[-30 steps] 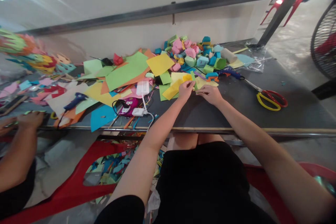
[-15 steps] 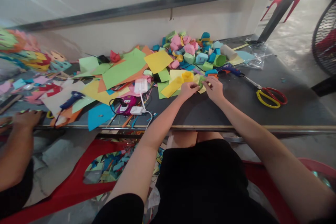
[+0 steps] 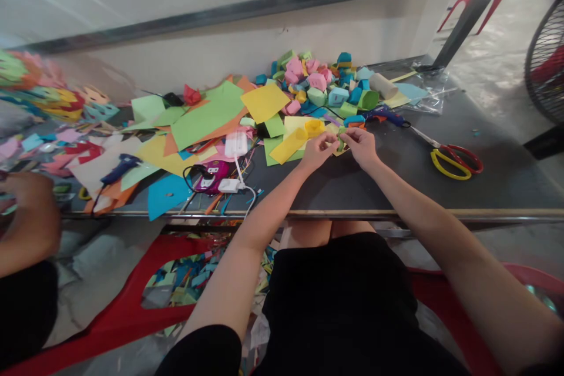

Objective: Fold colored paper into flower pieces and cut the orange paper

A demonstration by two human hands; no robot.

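My left hand (image 3: 318,150) and my right hand (image 3: 362,145) meet over the dark table (image 3: 396,188), both pinched on a small green paper strip (image 3: 341,140) held between their fingertips. Just behind the hands lie yellow paper sheets (image 3: 291,142) and a small curled yellow piece (image 3: 314,127). A heap of folded coloured paper shapes (image 3: 321,85) sits further back against the wall.
Red-and-yellow scissors (image 3: 453,161) lie to the right, a blue glue gun (image 3: 388,116) behind my right hand. Another glue gun (image 3: 117,168), a white charger (image 3: 235,147) and large green, orange and yellow sheets (image 3: 207,117) cover the left. Another person's arm (image 3: 26,223) is at far left.
My right hand came in from the table to meet my left, and both now pinch the green strip, slightly raised. The other person's hand at left lifted off the table edge.
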